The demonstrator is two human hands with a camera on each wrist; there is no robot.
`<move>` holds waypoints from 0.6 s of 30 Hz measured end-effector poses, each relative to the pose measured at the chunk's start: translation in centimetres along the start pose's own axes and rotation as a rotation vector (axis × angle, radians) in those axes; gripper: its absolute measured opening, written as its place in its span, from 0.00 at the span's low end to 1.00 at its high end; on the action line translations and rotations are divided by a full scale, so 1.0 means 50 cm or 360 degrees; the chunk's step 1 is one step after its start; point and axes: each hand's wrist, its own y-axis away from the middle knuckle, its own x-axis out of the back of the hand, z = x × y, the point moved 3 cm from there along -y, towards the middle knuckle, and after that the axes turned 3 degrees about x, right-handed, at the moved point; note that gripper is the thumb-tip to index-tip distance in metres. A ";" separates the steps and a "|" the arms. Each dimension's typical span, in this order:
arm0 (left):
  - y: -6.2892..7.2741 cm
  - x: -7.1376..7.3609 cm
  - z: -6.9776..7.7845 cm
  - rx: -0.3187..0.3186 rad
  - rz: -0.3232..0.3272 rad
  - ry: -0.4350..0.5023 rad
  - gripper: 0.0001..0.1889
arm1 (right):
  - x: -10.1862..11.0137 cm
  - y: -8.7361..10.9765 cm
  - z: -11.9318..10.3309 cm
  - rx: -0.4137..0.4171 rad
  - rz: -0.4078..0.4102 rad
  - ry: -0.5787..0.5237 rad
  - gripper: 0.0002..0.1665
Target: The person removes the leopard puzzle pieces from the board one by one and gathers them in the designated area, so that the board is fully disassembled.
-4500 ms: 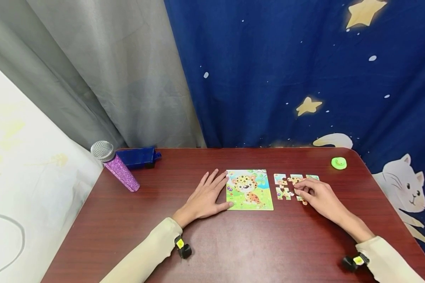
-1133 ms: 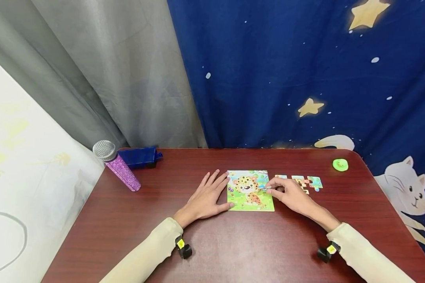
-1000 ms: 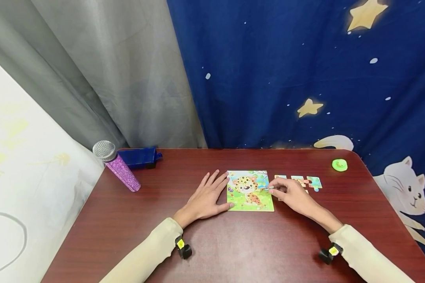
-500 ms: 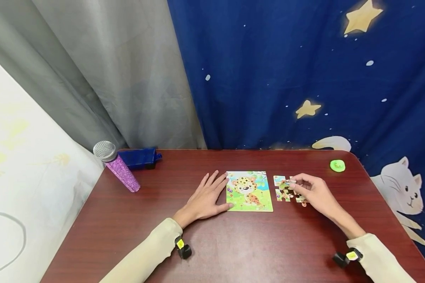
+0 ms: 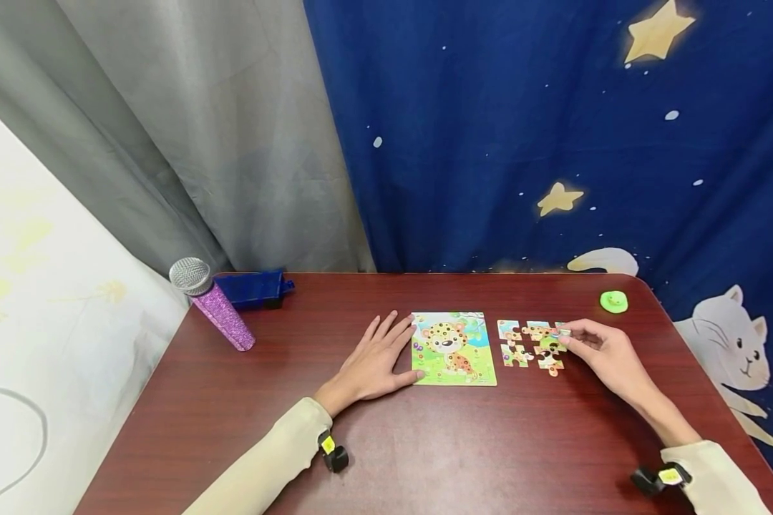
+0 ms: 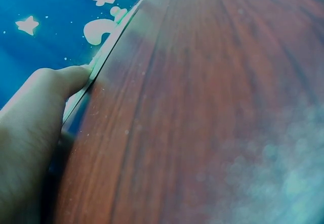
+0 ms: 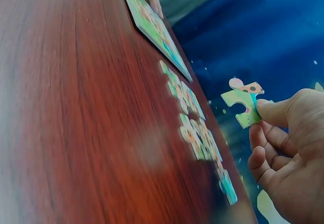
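Note:
My right hand (image 5: pixel 608 357) pinches a puzzle piece (image 7: pixel 248 102) between thumb and fingers. It is green with an orange spotted patch and a pink knob, and hangs above the table in the right wrist view. Below and left of that hand lie several loose puzzle pieces (image 5: pixel 515 355), close together in two rows. My left hand (image 5: pixel 370 366) rests flat with spread fingers, its thumb and fingertips on the left edge of a square leopard puzzle board (image 5: pixel 483 368). In the left wrist view, the left thumb (image 6: pixel 76 77) touches the board's edge.
A purple glitter microphone (image 5: pixel 225 317) and a dark blue object (image 5: pixel 251 288) stand at the table's back left. A small bright green item (image 5: pixel 614 302) lies at the back right. Behind the brown table (image 5: pixel 425 443) hang grey and blue curtains (image 5: pixel 451 179).
My right hand has moved right, carrying the puzzle piece from the board's right edge across the loose pieces to their right end. The left hand and the board have stayed in place.

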 end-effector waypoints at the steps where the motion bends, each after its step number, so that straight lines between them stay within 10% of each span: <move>1: 0.000 -0.001 -0.001 0.0003 -0.0002 -0.0005 0.50 | 0.003 0.002 0.003 -0.0007 0.0008 -0.0008 0.12; 18: 0.002 0.000 0.000 0.0000 0.0003 0.0026 0.50 | 0.047 0.029 0.066 -0.0044 0.0056 0.0054 0.10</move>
